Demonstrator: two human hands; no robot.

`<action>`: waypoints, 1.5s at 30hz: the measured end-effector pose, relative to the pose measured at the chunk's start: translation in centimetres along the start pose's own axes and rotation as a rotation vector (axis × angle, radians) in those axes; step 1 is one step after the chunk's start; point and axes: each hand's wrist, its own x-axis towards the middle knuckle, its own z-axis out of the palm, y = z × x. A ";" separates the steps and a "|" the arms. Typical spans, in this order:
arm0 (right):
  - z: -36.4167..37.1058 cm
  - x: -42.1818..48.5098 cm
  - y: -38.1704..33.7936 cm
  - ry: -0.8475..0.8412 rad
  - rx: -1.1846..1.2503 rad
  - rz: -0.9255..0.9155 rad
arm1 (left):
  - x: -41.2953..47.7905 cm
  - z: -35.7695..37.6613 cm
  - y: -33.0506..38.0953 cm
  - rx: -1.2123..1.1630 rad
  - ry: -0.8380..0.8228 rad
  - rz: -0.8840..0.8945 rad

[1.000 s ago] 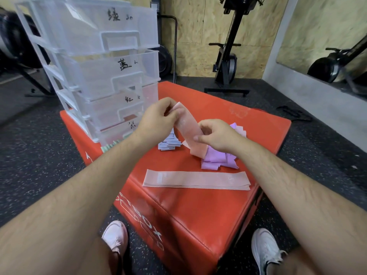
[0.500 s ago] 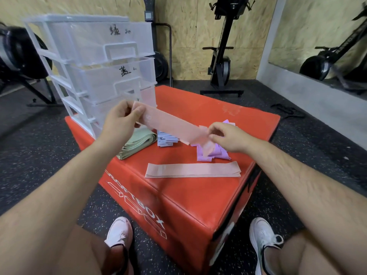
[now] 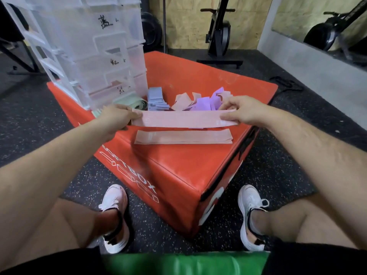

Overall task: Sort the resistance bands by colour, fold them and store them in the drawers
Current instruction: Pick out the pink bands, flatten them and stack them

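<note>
pink held band is stretched flat between the left hand and right hand, each pinching one end, just above a flat pink band lying on the red box printed "softbox". clear drawers behind carry handwritten black labels, too small to read.

Matt cloth band; glossy red vinyl box; clear smooth plastic drawers; rough speckled rubber floor.
</note>
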 end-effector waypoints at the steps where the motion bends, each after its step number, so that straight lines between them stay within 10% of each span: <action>1: 0.3 -0.1 0.3 -0.038 -0.001 0.019 | -0.1 0.4 -0.4 0.028 -0.005 -0.009; 20: 4.5 -0.6 2.5 -0.116 -0.220 0.109 | -0.5 2.5 -4.0 0.291 0.085 -0.004; 45: 7.9 8.6 -5.0 -0.051 -0.378 -0.167 | 5.2 8.0 2.6 0.840 -0.016 0.592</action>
